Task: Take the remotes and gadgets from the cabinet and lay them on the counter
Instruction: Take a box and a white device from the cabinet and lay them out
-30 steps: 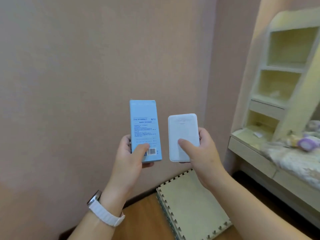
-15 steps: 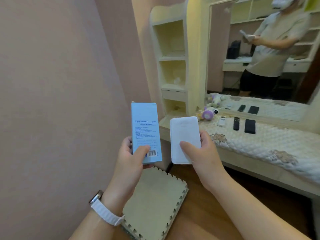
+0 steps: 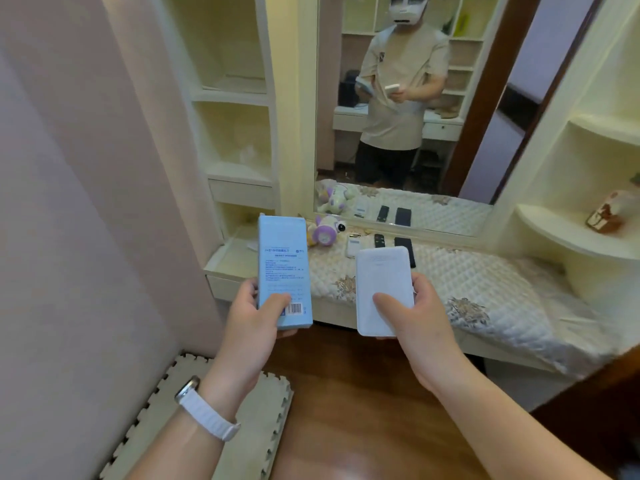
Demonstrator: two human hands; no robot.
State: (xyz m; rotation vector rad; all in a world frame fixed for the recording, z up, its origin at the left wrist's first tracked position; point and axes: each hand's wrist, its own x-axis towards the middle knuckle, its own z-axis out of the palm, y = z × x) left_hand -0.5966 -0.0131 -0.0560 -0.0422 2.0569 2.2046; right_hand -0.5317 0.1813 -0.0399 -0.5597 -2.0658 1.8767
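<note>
**Both hands loaded, desk now straight ahead**

Since half a second ago the view has swung right. The mirror (image 3: 433,150) that sat at the upper right now fills the top centre. The desk (image 3: 346,318) that ran off to the right lies directly beyond the hands, and the foam mat (image 3: 263,410) has slid to the lower left. The hands carry the same two things in the same way.

The left hand (image 3: 252,323) has its grip wrapped round the lower end of a blue box (image 3: 284,268), with the thumb across the printed face beside the barcode and the fingers behind the left edge. The right hand (image 3: 415,317) pinches a white gadget (image 3: 382,289), its thumb flat on the front and its fingers curled round the right edge. Both things stand upright in the air in front of the desk's near left part, not resting on it.

The box is tall, slim cardboard covered in small print. The gadget is a smooth, matt slab with rounded corners. A quilted white cover (image 3: 485,292) with floral patches drapes the desk. At its far edge a white remote (image 3: 353,245), a black remote (image 3: 378,240) and a black slab (image 3: 403,244) lie in a row, right of a purple plush toy (image 3: 325,232). The mat has jigsaw edges and lies on a glossy wooden floor (image 3: 363,410). A ribbed white watch strap (image 3: 207,415) circles the left wrist.
</note>
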